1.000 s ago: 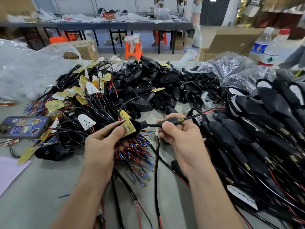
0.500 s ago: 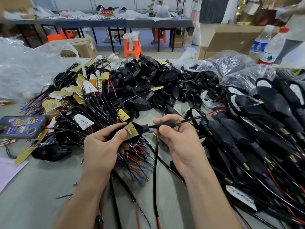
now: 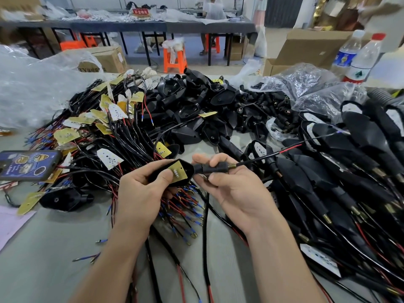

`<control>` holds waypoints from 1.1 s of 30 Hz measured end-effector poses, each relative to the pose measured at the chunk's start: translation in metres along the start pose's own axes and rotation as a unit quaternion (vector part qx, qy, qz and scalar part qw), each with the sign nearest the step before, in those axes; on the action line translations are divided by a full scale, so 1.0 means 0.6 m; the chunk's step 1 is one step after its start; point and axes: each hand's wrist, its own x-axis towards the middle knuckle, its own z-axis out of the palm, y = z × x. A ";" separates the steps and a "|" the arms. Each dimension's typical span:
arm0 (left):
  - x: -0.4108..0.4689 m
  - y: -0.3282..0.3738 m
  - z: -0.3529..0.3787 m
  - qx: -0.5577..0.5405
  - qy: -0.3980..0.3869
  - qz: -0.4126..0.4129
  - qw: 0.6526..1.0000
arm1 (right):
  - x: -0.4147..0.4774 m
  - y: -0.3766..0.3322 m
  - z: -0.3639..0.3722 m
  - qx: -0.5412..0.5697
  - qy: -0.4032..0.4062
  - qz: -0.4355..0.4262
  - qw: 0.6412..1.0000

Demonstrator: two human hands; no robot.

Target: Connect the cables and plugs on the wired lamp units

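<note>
At a cluttered workbench, the left hand grips a light lamp housing while the right hand pinches its stiff rubber stem (best held there; wires look delicate).

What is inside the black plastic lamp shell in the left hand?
A yellow circuit board fills the black plastic lamp shell. The left hand's thumb covers one end; anything beneath is hidden.

Black sleeve, earlier apart, now right against the lamp housing
</note>
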 end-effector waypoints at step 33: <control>0.002 -0.016 -0.011 -0.001 0.000 -0.014 1.000 | -0.007 0.002 0.006 -0.029 0.101 -0.049 0.993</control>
